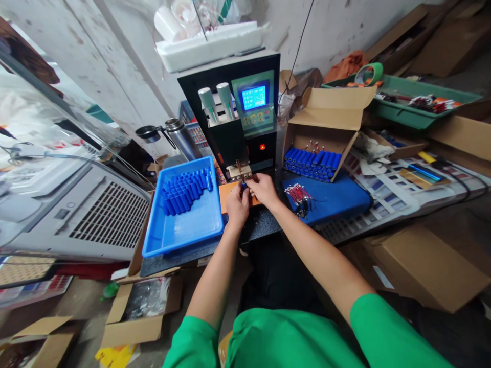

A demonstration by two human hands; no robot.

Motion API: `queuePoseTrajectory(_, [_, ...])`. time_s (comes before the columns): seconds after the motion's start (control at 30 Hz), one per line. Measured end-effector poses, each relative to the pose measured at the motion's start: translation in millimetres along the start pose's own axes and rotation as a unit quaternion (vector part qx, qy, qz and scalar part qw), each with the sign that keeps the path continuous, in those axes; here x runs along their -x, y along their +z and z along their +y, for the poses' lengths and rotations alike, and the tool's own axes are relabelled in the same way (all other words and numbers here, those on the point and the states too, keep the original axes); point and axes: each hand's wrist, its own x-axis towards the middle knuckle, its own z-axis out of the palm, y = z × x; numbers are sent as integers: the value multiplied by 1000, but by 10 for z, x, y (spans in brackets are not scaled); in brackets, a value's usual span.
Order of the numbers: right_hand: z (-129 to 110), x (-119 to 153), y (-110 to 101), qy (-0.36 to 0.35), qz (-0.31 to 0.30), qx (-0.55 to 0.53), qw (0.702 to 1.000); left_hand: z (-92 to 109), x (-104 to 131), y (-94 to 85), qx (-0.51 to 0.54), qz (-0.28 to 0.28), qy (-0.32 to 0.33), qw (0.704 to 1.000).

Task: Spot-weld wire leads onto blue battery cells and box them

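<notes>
A black spot welder (226, 138) with a lit blue display stands in front of me, its thin electrodes (240, 167) pointing down. Right below them, a blue cylindrical battery cell (244, 185) is pinched in my left hand (238, 205), mostly covered by the fingers. My right hand (264, 189) is closed at the cell's other side, its fingertips close to the electrodes; what they pinch is too small to make out. Under both hands lies an orange block (227, 197). To the left, a blue tray (184, 241) holds many standing blue cells (180, 197).
A cardboard box (326, 120) right of the welder holds blue cells with wire leads. Red and black wires (299, 197) lie on a blue surface (337, 202). Behind the tray stands a steel flask (182, 138). A green tray (422, 110) sits at the far right.
</notes>
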Motion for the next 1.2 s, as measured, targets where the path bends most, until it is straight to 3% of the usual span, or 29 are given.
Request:
queuePoseTrajectory(0.47, [20, 6, -33, -5, -10, -1, 1000, 0, 7, 4, 3, 2, -5, 1000])
queuePoseTrajectory(0.87, [-14, 254, -252, -107, -8, 174, 979, 32, -10, -19, -47, -5, -16, 999])
queuePoseTrajectory(1.03, [-121, 333, -214, -105, 26, 226, 968, -20, -6, -9, -28, 5, 10, 1000])
queuePoseTrajectory(1.2, [-220, 326, -126, -109, 21, 260, 959, -43, -52, -15, -56, 15, 40, 998])
